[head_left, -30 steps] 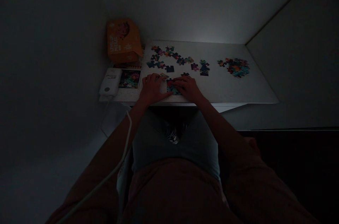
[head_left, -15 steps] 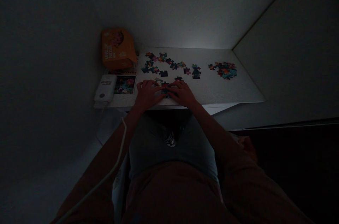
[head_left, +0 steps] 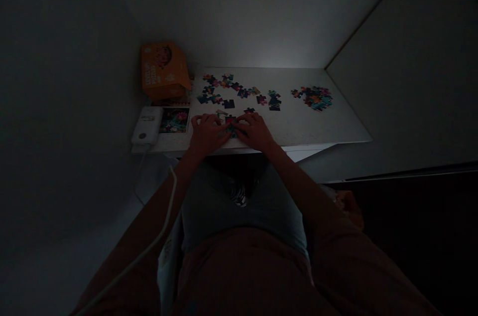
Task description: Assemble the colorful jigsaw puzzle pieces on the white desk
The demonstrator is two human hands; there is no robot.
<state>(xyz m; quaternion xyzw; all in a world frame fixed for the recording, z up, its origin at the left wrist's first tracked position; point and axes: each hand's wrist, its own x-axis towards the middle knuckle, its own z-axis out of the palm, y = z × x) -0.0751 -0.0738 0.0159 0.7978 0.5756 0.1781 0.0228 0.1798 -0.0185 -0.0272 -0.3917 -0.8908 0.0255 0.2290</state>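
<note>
At the front of the white table, my left hand (head_left: 207, 132) and my right hand (head_left: 255, 131) face each other over a few dark puzzle pieces (head_left: 231, 120). The fingers of both hands are bent, with thumbs and fingertips pressed on these pieces from either side. Parts of the pieces are hidden under the fingers. A pale puzzle piece (head_left: 221, 113) lies just beyond my left fingertips, and another dark piece (head_left: 249, 110) just beyond my right ones. The scene is dim, so the joints between the pieces cannot be made out.
Loose puzzle pieces (head_left: 228, 103) spread over the back of the white table (head_left: 298, 129). A heap of pieces (head_left: 318, 98) lies at the right. On the left are an orange puzzle box (head_left: 164, 71), a picture card (head_left: 174, 120) and a white device (head_left: 147, 124) with a cable (head_left: 170, 206).
Both hands stay at the same pieces, with only slight finger movement. The whole view has shifted a little; the other pieces lie as before.
</note>
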